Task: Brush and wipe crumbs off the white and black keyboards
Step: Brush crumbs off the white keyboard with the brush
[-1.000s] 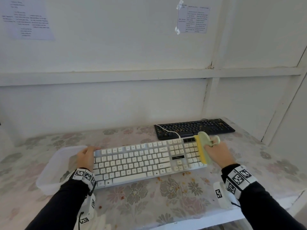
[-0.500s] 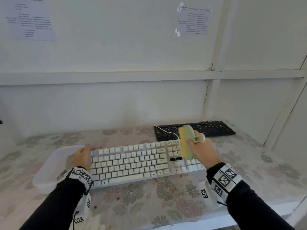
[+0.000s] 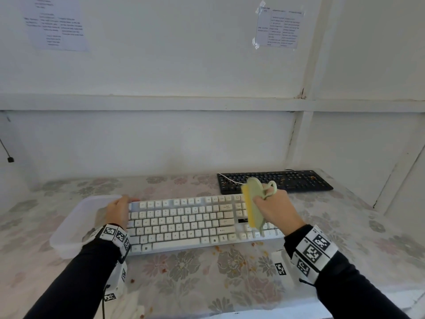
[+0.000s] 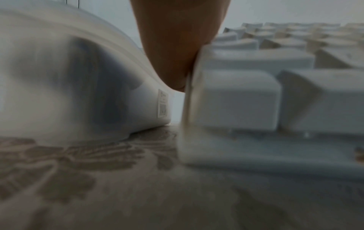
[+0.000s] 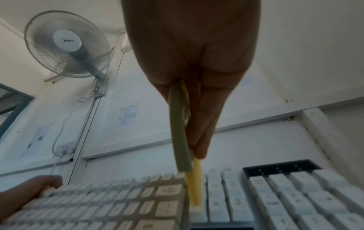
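The white keyboard (image 3: 184, 222) lies across the flowered table in front of me. My left hand (image 3: 118, 210) rests against its left end, between it and a clear plastic tub (image 3: 76, 217); the left wrist view shows a finger (image 4: 177, 46) pressed on the keyboard's edge (image 4: 236, 101). My right hand (image 3: 273, 209) grips a pale green brush with yellow bristles (image 3: 251, 207), held edge-down over the gap beside the number pad. In the right wrist view the brush (image 5: 181, 132) points down at the white keys (image 5: 226, 202). The black keyboard (image 3: 273, 180) lies behind, with orange crumbs among its keys.
Orange crumbs (image 3: 239, 252) are scattered on the tablecloth in front of the white keyboard. A white cable (image 3: 228, 179) runs over the black keyboard's left end. White walls stand behind and to the right. A wall fan (image 5: 67, 45) hangs high up.
My right hand has carried the brush leftward from the keyboard's right end to the gap left of the number pad. The left hand has stayed at the left end.
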`<act>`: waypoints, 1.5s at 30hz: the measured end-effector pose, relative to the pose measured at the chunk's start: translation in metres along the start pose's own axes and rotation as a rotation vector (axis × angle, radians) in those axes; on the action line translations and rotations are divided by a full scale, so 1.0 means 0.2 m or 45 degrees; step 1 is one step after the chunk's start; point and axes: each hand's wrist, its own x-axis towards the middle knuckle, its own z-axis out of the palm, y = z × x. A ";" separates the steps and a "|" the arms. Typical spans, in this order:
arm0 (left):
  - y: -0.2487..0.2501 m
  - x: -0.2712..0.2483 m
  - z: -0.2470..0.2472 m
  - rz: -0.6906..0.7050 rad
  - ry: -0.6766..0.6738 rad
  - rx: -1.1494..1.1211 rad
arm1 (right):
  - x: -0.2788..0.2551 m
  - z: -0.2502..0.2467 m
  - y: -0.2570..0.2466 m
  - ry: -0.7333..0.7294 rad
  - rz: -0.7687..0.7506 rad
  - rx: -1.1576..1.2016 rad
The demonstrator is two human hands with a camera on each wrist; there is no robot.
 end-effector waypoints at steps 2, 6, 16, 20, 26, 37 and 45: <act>-0.01 0.02 0.00 -0.030 -0.007 0.006 | -0.01 0.05 -0.05 0.057 -0.196 0.094; -0.02 0.04 0.00 -0.035 -0.012 0.045 | -0.02 0.17 -0.09 -0.051 -0.259 0.143; 0.00 0.02 -0.02 -0.020 -0.070 0.036 | -0.12 0.18 -0.07 -0.342 0.124 -0.121; 0.00 0.03 -0.04 -0.032 -0.109 0.002 | -0.12 0.23 -0.20 -0.124 -0.150 0.050; 0.01 0.02 -0.06 -0.024 -0.131 -0.067 | -0.14 0.40 -0.31 -0.110 -0.354 0.113; -0.06 0.14 -0.05 -0.127 -0.235 -0.183 | -0.21 0.41 -0.36 -0.209 -0.191 0.067; -0.17 0.30 -0.06 -0.355 -0.392 -0.370 | -0.26 0.63 -0.50 -0.343 -0.250 0.029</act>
